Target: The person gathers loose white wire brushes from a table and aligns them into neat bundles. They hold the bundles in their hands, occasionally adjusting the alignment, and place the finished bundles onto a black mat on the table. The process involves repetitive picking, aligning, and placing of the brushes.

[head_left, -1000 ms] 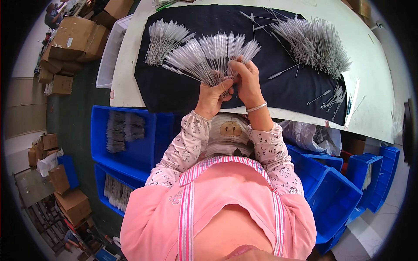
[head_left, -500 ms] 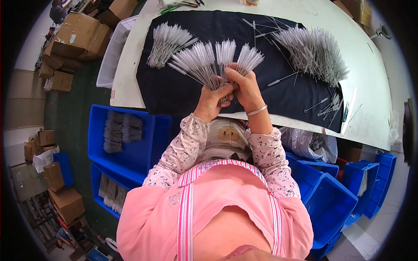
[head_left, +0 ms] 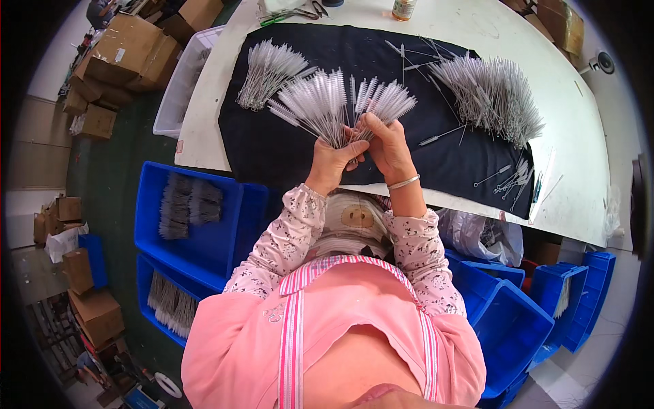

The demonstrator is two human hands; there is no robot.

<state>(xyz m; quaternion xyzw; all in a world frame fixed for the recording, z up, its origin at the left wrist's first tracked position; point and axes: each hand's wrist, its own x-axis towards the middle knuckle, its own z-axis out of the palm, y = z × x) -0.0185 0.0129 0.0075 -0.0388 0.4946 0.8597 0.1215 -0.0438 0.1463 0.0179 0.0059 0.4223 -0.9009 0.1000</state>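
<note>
A fanned bunch of small white-bristled wire brushes (head_left: 315, 102) stands up from my hands over the dark cloth (head_left: 327, 51). My left hand (head_left: 332, 162) is closed round the wire stems of the larger part. My right hand (head_left: 387, 144) pinches the stems of a smaller group of brushes (head_left: 385, 101) on the right side of the fan. The two hands touch near the stem ends, where fingers hide some wires. Left of them lies a pile of brushes (head_left: 271, 71). A much larger heap of brushes (head_left: 487, 95) lies to the right, with loose brushes (head_left: 518, 177) nearer the edge.
Blue bins (head_left: 235, 228) holding brushes stand at the left below the white table (head_left: 572, 136); more blue bins (head_left: 521, 327) are at the right. Pliers (head_left: 289, 13) and a small bottle (head_left: 403, 9) sit at the table's far side. Cardboard boxes (head_left: 126, 54) are stacked far left.
The middle brushes of the fan have shifted right, joining the group in my right hand, and a dark gap shows beside the left part. My view has tilted slightly.
</note>
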